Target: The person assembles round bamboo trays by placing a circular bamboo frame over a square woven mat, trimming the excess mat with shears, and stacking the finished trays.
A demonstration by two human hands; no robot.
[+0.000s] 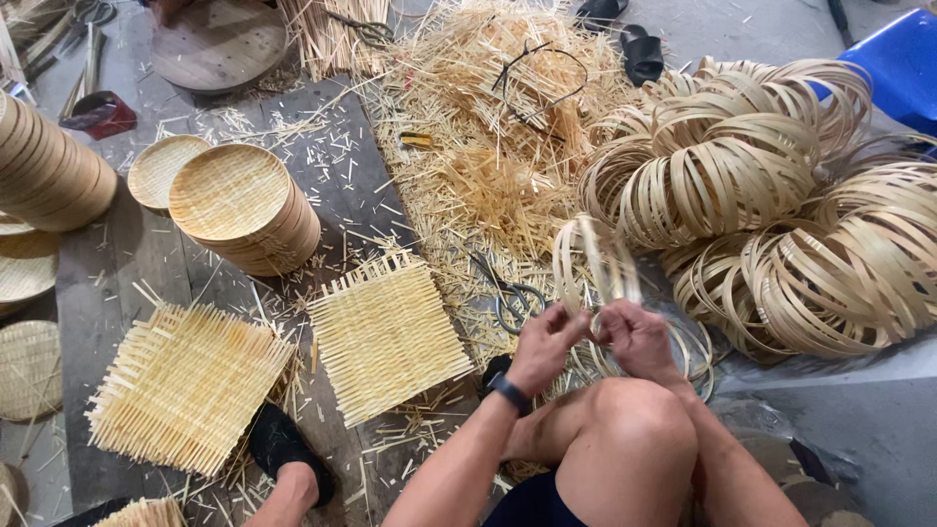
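Note:
My left hand (543, 346) and my right hand (636, 339) meet just above my raised knee (625, 429). Both grip a thin bamboo hoop (595, 263) that rises blurred from between the fingers. A dark watch sits on my left wrist (509, 391). Large scissors (512, 298) lie on the floor just left of my hands. Two square woven bamboo mats (388, 332) (181, 385) lie flat further left.
Big heaps of bamboo hoops (771, 195) fill the right side. Loose bamboo offcuts (488, 146) cover the floor ahead. Stacks of round woven trays (244, 205) (49, 171) stand at left. A blue chair (903, 63) and black sandals (639, 54) are at the back.

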